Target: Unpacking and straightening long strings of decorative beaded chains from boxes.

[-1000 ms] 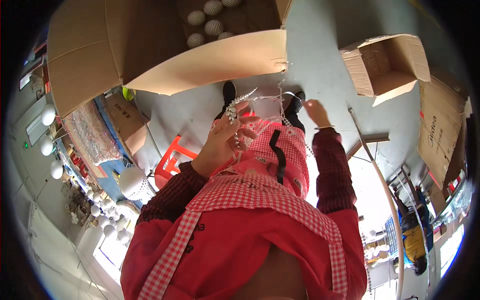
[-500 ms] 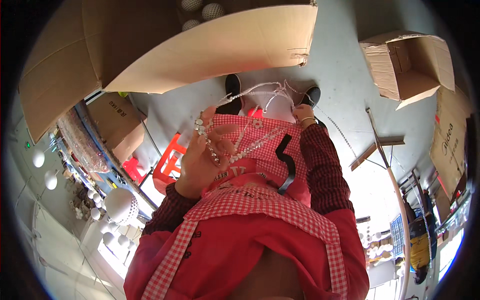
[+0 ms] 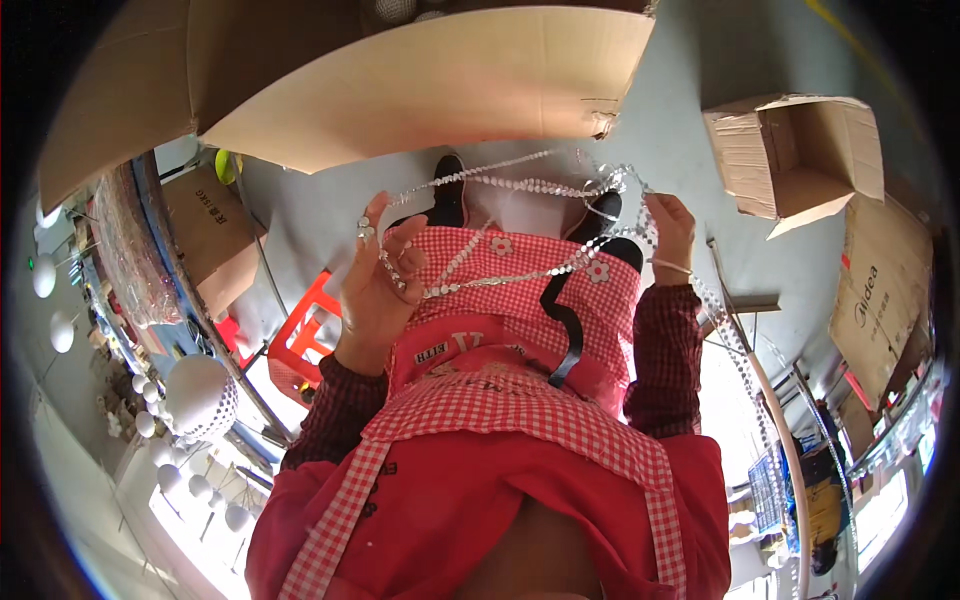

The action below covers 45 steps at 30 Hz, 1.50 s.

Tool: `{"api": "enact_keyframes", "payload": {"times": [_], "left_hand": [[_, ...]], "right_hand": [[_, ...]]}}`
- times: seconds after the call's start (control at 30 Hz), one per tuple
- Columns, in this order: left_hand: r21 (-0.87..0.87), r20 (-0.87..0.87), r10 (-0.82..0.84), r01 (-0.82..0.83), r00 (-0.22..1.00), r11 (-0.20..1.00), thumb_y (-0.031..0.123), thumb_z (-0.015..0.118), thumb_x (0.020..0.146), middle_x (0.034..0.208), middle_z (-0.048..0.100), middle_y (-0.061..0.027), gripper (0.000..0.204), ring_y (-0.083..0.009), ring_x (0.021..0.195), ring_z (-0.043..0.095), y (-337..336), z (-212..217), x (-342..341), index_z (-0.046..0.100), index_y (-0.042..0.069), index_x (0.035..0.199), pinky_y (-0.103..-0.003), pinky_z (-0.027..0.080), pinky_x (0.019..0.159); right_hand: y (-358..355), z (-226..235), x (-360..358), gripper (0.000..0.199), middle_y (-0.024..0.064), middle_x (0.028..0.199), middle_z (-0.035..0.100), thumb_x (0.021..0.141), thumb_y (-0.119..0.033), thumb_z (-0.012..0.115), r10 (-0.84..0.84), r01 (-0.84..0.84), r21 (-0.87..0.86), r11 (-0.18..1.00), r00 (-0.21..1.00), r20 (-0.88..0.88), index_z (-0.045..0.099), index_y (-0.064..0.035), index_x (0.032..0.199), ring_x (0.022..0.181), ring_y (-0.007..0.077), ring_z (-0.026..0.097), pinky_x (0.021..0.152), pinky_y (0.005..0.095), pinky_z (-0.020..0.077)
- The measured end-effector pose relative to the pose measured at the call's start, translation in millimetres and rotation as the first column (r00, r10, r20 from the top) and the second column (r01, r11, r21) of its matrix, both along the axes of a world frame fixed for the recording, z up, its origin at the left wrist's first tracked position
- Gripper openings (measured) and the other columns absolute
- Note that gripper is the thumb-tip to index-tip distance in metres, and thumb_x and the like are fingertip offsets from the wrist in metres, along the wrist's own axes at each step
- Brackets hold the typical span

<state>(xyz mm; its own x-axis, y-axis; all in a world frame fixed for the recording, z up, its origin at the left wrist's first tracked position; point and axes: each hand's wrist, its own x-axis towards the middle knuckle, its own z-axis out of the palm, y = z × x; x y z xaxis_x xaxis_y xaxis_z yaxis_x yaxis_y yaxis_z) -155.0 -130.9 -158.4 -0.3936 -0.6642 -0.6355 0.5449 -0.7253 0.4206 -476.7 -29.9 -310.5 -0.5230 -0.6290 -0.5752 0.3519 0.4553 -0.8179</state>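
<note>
Strands of shiny silver beads [image 3: 500, 282] stretch in loops between my two hands, above my red checked apron [image 3: 530, 425]. My left hand [image 3: 375, 285] holds one end: the beads wind around its fingers and cross the palm, the fingers partly spread. On the other side, my right hand [image 3: 671, 232] pinches the strands where several come together. A long bead length hangs from it, running down past my right forearm. A band circles the right wrist. Exactly what lies between the right fingertips is hidden.
A large open carton [image 3: 430, 90] stands ahead with white balls [image 3: 395, 10] inside. An open box [image 3: 800, 165] and a flat carton [image 3: 880, 300] are at the right. A red stool [image 3: 305, 325] stands left, near a brown box [image 3: 215, 225]; white balls hang farther left.
My right hand has risen and moved right, drawing the bead loops wider apart. My left hand has shifted slightly left, still with the beads around it.
</note>
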Motion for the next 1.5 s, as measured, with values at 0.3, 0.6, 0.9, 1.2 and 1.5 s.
{"api": "enact_keyframes", "payload": {"times": [0.3, 0.6, 0.9, 1.2, 1.5], "left_hand": [[-0.156, 0.107, 0.028, -0.011, 0.994, 0.988, 0.032, 0.046, 0.088, 0.109, 0.053, -0.0104, 0.048, -0.0115, 0.077, 0.056, 26.9, 32.1, 19.8, 0.029, 0.018, 0.130, -0.016, 0.044, 0.050], [-0.216, 0.109, 0.060, -0.036, 0.992, 0.976, 0.027, 0.045, 0.088, 0.107, 0.054, -0.0109, 0.042, -0.0144, 0.078, 0.059, 68.0, 52.5, 35.9, 0.034, 0.014, 0.127, -0.020, 0.049, 0.050], [-0.171, 0.120, -0.004, 0.025, 0.993, 0.985, 0.026, 0.042, 0.090, 0.110, 0.053, -0.0099, 0.039, -0.0145, 0.080, 0.059, 117.3, 37.1, 77.6, 0.035, 0.016, 0.128, -0.019, 0.048, 0.049], [-0.157, 0.241, 0.015, 0.024, 0.970, 0.987, 0.028, 0.041, 0.090, 0.109, 0.054, -0.0093, 0.040, -0.0133, 0.079, 0.059, 148.5, 24.7, 102.5, 0.034, 0.018, 0.129, -0.013, 0.043, 0.044], [-0.227, 0.268, -0.078, 0.141, 0.960, 0.964, 0.031, 0.041, 0.090, 0.109, 0.053, -0.0069, 0.040, -0.0108, 0.077, 0.059, 159.5, 38.4, 94.1, 0.035, 0.018, 0.128, -0.017, 0.044, 0.046]], "right_hand": [[6.9, 78.8, -42.8, 0.011, 0.0034, 0.064, 0.054, 0.083, -0.012, 0.052, -0.100, 0.145, -0.280, 0.949, 0.981, 0.168, 0.056, -0.0016, 0.085, 0.057, 0.0094, 0.050, 0.053, 0.0200, 0.0404], [51.0, 105.5, -47.2, 0.016, 0.0008, 0.058, 0.038, 0.087, -0.017, 0.048, -0.022, 0.079, -0.214, 0.974, 0.966, 0.258, 0.049, -0.0023, 0.093, 0.052, 0.0132, 0.039, 0.053, 0.0294, 0.0407], [137.0, 59.6, 6.2, 0.014, 0.0022, 0.057, 0.051, 0.081, -0.020, 0.054, -0.026, 0.024, 0.010, 1.000, 0.965, 0.262, 0.053, -0.0062, 0.086, 0.041, 0.0098, 0.045, 0.033, 0.0205, 0.0309], [202.0, 22.6, 74.3, 0.033, 0.0120, 0.063, 0.058, 0.072, -0.005, 0.050, 0.379, -0.180, 0.345, 0.921, 0.615, -0.691, 0.049, -0.0084, 0.104, 0.057, 0.0295, 0.054, 0.056, 0.0401, 0.0437], [167.6, 30.4, 102.3, 0.020, 0.0115, 0.080, 0.056, 0.074, -0.028, 0.059, 0.470, -0.480, 0.340, 0.809, 0.179, -0.865, 0.058, -0.0077, 0.077, 0.079, 0.0294, 0.053, 0.071, 0.0397, 0.0408]]}}
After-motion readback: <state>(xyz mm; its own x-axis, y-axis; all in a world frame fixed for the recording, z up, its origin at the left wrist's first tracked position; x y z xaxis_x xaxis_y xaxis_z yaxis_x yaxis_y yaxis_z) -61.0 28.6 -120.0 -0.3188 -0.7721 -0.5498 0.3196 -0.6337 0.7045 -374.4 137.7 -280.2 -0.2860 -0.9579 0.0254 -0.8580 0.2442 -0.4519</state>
